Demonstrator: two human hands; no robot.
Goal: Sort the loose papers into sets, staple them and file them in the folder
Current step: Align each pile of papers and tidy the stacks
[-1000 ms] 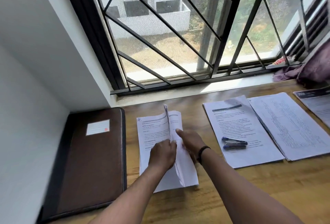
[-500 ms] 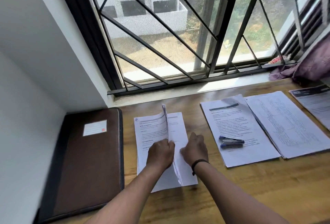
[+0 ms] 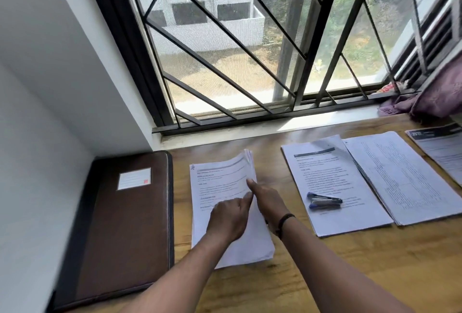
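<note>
Head view: left hand (image 3: 228,217) rests on printed paper set (image 3: 225,207), fingers loosely extended, fingertip touching right hand (image 3: 268,200) at sheet's right edge. Right hand fingers pointing forward, flat on top sheet; whether pinching, cannot tell. Top sheets curl up beyond fingertips. Blue stapler (image 3: 324,200) right of fingers, on second paper set (image 3: 332,175). Brown folder (image 3: 125,225) left of fingers, closed, on wooden desk (image 3: 350,262).

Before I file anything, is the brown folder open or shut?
Shut. The folder lies flat on the table with its labelled cover up, and no papers show inside.
</note>
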